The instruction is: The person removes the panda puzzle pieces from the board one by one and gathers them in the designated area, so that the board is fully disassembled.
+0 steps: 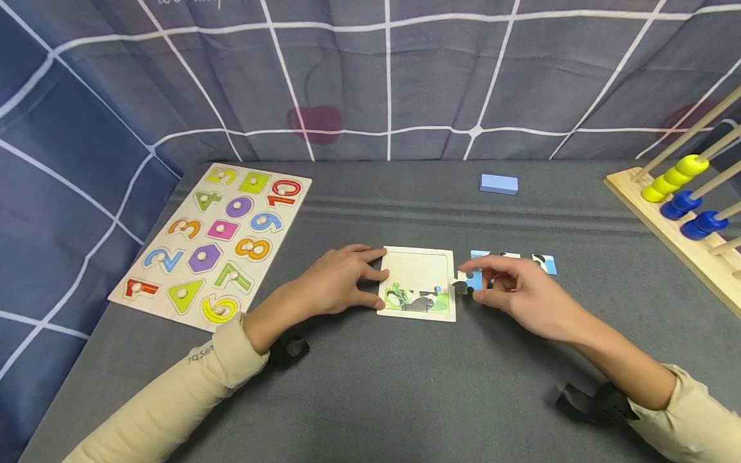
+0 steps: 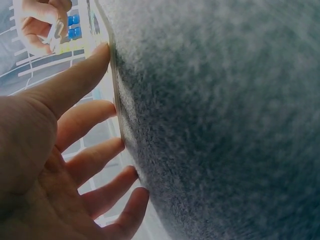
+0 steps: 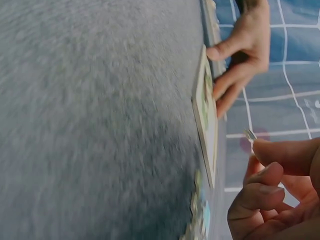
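A dark blue-grey curtain (image 1: 347,77), crossed by white grid lines and marked with a faded red cherry, is hung behind a table (image 1: 370,392) covered in grey cloth. On the left of the table a number board (image 1: 242,228) is laid at a slant, its coloured numerals and shapes fitted with small knobs. A pale blue block (image 1: 498,184) is seen at the far side, right of centre, and at the far right a wooden abacus (image 1: 628,183) is partly shown, with yellow and blue beads on its rods.

In the middle, a shallow square puzzle tray (image 1: 419,316) is laid flat. Its near part is filled with joined pieces (image 1: 417,301) showing green leaves and black-and-white shapes; its far part is bare. The left edge of the tray is touched by the left hand (image 1: 341,280), whose fingers are spread and nothing is gripped. A puzzle piece (image 1: 473,281) in blue, black and white is pinched between the thumb and index finger of the right hand (image 1: 529,292); it is held up off the cloth, by the tray's right edge. Just beyond that hand, to the right of the tray, more loose pieces (image 1: 544,262) are laid, partly hidden. Both forearms are covered by cream sleeves (image 1: 173,399).
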### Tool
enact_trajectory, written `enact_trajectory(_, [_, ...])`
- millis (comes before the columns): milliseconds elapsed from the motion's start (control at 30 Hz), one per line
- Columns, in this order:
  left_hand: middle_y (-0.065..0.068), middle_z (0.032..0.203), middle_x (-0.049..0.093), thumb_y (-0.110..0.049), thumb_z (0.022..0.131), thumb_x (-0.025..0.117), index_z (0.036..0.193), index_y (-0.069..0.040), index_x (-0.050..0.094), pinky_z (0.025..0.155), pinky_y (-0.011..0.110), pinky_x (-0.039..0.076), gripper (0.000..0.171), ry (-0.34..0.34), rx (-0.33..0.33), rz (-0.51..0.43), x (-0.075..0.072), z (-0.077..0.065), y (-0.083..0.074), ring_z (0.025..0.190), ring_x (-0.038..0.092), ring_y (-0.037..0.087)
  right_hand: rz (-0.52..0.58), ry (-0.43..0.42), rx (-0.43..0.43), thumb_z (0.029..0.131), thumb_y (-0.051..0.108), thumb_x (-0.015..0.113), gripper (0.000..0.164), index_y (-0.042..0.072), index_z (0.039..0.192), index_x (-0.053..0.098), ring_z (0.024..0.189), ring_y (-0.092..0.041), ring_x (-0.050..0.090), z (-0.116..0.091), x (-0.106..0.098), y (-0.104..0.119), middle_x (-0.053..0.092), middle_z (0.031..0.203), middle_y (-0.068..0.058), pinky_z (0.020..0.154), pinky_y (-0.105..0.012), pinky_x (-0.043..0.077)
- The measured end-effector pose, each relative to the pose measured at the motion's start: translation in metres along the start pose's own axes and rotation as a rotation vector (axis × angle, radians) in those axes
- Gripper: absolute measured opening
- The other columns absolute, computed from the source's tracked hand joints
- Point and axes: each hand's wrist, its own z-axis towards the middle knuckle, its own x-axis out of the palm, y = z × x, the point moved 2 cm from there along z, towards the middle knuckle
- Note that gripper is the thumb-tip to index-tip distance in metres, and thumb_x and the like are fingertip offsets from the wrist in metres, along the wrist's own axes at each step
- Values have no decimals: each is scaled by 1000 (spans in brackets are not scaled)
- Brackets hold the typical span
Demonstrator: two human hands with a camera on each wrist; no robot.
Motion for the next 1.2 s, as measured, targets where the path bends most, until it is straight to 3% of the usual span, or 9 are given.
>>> enact_trajectory(333, [6, 153, 41, -42, 84, 77, 131, -16, 67, 104, 60, 35, 54, 6, 3, 4, -1, 0, -2, 140, 36, 32, -38, -16, 0, 89, 2, 69, 32, 14, 119, 68, 53, -10, 38, -23, -21, -15, 55, 76, -1, 50, -31, 35])
enact_trajectory(700, [6, 153, 41, -42, 85, 76, 131, -16, 67, 104, 60, 34, 54, 9, -3, 2, -1, -1, -2, 140, 36, 32, -59, -38, 97, 91, -1, 66, 33, 12, 121, 65, 50, -13, 32, -48, -40, -38, 46, 65, 2, 48, -31, 31])
enact_trajectory(1033, [7, 153, 42, -42, 84, 77, 130, -15, 67, 104, 58, 36, 54, 3, 8, 9, -2, -2, -2, 139, 38, 33, -232, -88, 169, 87, -2, 70, 34, 7, 119, 66, 51, -10, 38, -59, -58, -55, 54, 79, -2, 46, -30, 31])
enact_trajectory(1200, [7, 153, 42, -42, 84, 77, 130, -15, 67, 103, 59, 37, 54, -1, 10, 10, -2, -1, -2, 139, 38, 32, -320, -64, 105, 82, -6, 73, 35, 2, 117, 68, 54, -8, 40, -55, -60, -60, 54, 76, 2, 47, -27, 32])
